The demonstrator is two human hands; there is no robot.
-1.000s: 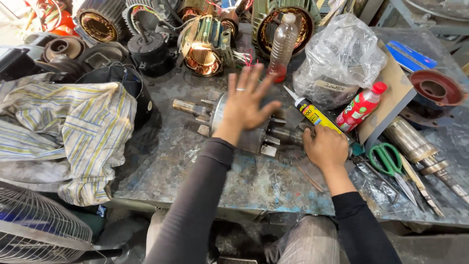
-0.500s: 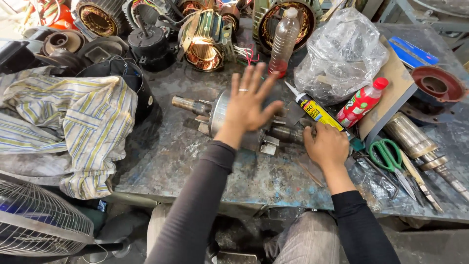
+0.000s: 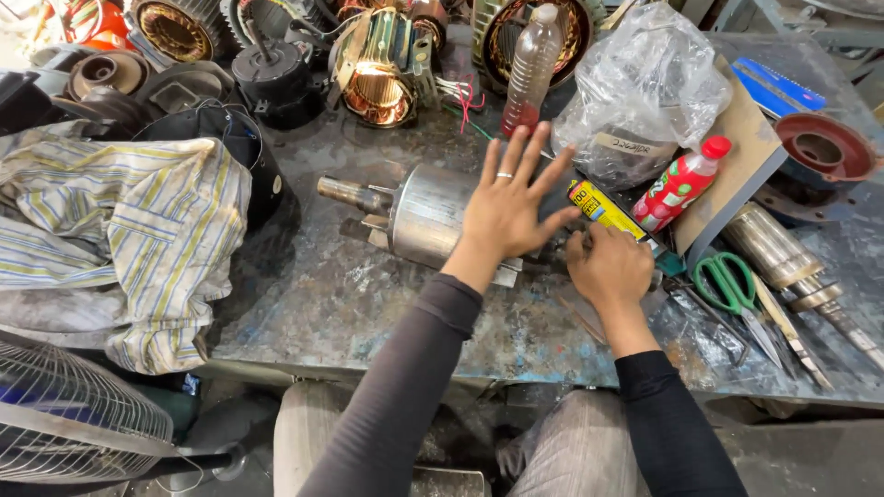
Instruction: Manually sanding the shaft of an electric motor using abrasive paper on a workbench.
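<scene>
Since 0.5 s ago, left hand [image 3: 509,210] has settled, fingers spread, flat on the steel rotor [image 3: 425,213] mid-bench while right hand [image 3: 610,267] curls, pinching its far end, where a roll could nip fingers.

A striped cloth [image 3: 110,230] lies heaped at nine o'clock on a stained metal workbench [image 3: 350,304]. Copper-wound motor stators [image 3: 378,69] crowd twelve o'clock beside a clear plastic bottle [image 3: 532,69]. A crumpled plastic bag [image 3: 645,83] sits at one o'clock, green-handled scissors [image 3: 732,285] at three, a fan grille [image 3: 64,423] at eight.
</scene>
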